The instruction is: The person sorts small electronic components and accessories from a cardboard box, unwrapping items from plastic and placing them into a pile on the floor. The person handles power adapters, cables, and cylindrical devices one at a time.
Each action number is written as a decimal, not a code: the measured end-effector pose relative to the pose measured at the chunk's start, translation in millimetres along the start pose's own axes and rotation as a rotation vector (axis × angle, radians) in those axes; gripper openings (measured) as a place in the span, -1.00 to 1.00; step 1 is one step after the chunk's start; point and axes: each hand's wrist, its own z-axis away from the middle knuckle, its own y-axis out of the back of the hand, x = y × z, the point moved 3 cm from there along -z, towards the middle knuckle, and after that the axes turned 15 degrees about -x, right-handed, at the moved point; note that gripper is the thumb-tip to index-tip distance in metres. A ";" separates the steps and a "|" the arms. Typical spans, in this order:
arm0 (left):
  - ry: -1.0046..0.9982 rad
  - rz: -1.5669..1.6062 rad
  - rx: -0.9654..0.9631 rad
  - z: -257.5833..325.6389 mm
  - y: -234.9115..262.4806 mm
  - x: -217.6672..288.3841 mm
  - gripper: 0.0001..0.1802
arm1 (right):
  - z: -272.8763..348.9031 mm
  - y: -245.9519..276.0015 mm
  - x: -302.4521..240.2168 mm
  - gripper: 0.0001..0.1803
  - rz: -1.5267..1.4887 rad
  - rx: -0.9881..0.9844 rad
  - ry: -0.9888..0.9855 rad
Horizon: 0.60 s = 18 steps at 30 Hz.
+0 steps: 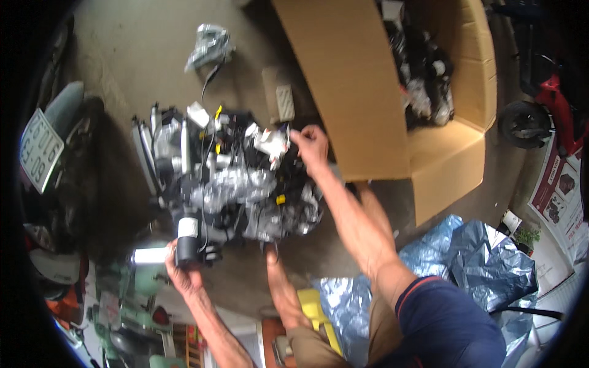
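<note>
On the floor, left hand clenched round engine's black cylinder; right hand fingers pinching white part on top, far side.

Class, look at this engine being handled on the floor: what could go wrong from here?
1. The engine looks heavy; with only the left hand on its black cylinder and the right hand at the top, it might tip.
2. Loose wires could snag.
3. The cardboard box crowds the right side.
</note>
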 end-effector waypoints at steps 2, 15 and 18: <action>0.013 -0.018 -0.069 1.4 -3.9 -8.9 -0.71 | -13.4 7.7 1.1 -0.70 0.368 0.100 0.044; 0.068 0.364 -0.037 66.3 29.4 -8.0 -0.74 | -34.3 -10.5 2.0 -0.37 -0.246 0.079 0.036; 0.064 0.359 -0.021 69.4 36.3 -10.5 -0.74 | -39.7 -13.7 6.5 -0.38 -0.145 0.050 0.140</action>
